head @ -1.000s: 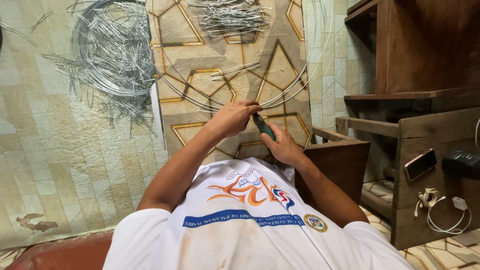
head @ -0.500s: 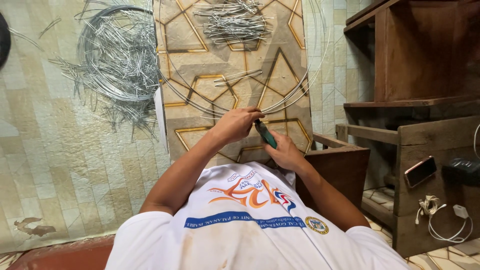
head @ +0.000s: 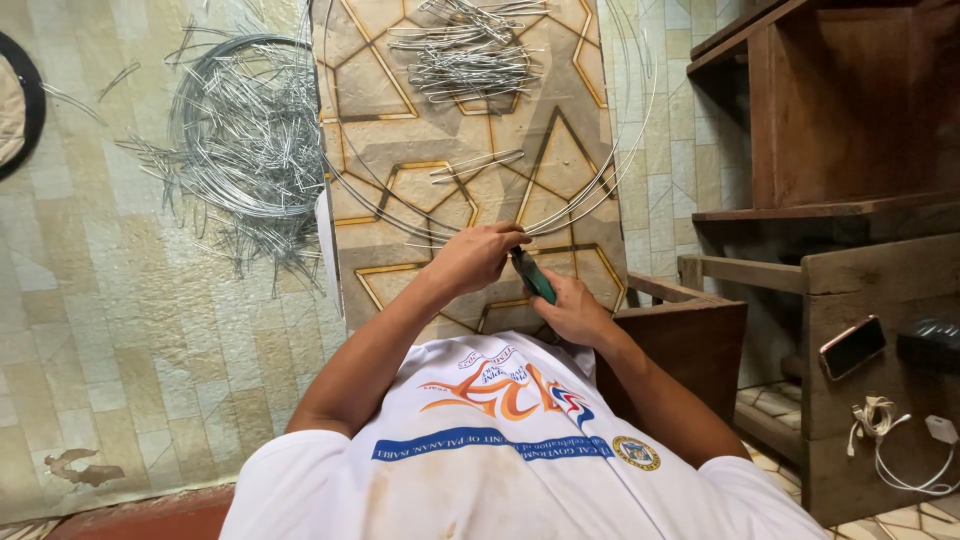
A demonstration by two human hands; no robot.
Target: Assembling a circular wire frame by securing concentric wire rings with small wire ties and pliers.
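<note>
Hidden or unclear: the cutter's (head: 532, 275) jaws are covered by the left hand (head: 478, 256); the lower handle ends sit inside the right hand (head: 572, 310); the point where cutter meets wire (head: 600, 180) cannot be seen. The coil (head: 245, 140) is a tangle of grey strands, too many to count; the round dark item (head: 22, 105) at the left edge is cut off. The shelf unit (head: 840, 120) runs out of view at top and right. Counts: two hands, both the person's own; one cutter with green handles; one long wire loop, seemingly two or three strands, curving over the patterned mat (head: 400, 100); one heap of cut pieces (head: 470, 55) at the mat's far end, number not countable; a small group of three or four loose pieces (head: 478, 165) mid-mat; one phone (head: 852, 346) on the wooden bench (head: 880, 280); one white charger with cable (head: 915, 445). Orientation: cutter lies in front of the chest over the mat's near edge, long axis diagonal, head up-left toward the left hand, handles down-right. Left grip: fingers pinched shut on the wire near the cutter head. Right grip: clenched round the cutter handles. Wire arcs away from the hands up and to the right.
</note>
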